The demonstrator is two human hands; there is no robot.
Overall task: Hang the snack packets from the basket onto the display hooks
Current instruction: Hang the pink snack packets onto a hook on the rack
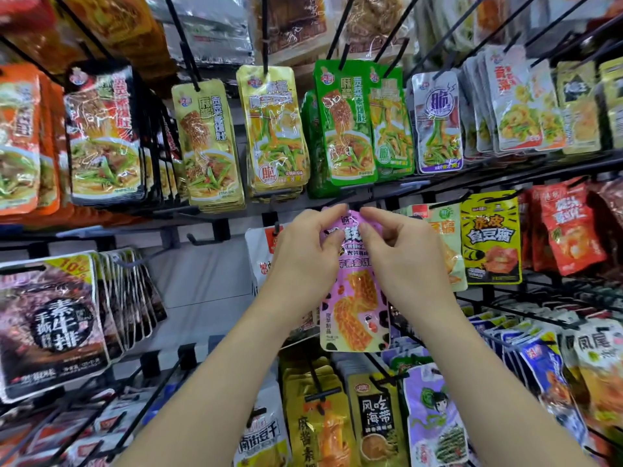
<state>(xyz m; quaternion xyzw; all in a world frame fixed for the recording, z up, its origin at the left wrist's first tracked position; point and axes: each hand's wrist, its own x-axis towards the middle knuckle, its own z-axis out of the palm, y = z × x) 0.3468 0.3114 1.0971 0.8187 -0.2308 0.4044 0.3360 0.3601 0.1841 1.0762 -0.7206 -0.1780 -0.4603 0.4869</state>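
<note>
Pink glossy plastic snack packet held upright in both hands at the middle row of a snack display.
The left hand pinches the packet's upper left edge, and the right hand pinches its upper right edge. The fingertips of both hands curl over the top edge and nearly meet there. The lower part of the packet hangs free. The fingers cover the packet's top, so it cannot be told whether it is on a hook. Just to the left, a white-and-red packet hangs on a black metal hook. To the right hangs a yellow tiger-striped packet. Green foil packets hang in the row directly above.
</note>
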